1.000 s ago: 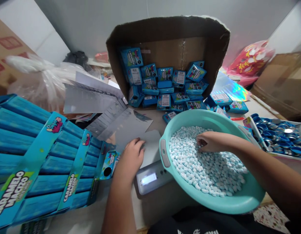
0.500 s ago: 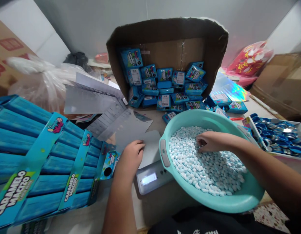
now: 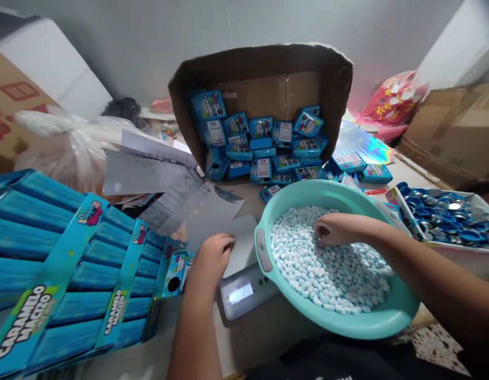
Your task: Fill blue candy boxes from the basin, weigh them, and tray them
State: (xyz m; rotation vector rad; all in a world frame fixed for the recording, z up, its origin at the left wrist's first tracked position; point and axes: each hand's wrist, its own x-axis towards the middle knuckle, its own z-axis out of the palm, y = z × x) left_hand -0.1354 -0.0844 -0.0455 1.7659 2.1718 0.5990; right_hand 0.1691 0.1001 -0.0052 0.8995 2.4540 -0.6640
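A turquoise basin (image 3: 390, 316) holds a heap of small white and pale-blue candies (image 3: 331, 274). My right hand (image 3: 334, 230) rests in the candies near the basin's far side, fingers curled in a pinch on some of them. My left hand (image 3: 212, 256) lies on the platform of a small digital scale (image 3: 244, 287), fingers curled under; whether it holds anything is hidden. The scale's lit display shows digits.
A tipped cardboard box (image 3: 264, 68) at the back holds several blue candy packs (image 3: 264, 145). Flat blue "Caramelo Macizo" cartons (image 3: 70, 269) lie at left, grey sheets (image 3: 176, 195) behind the scale, a tray of blue and silver lids (image 3: 446, 216) at right, bags and cardboard boxes around.
The view has tilted a little, so everything sits slightly lower and to the left. My left hand has curled tighter on the scale and its display now shows digits. My right hand stays in the candies.
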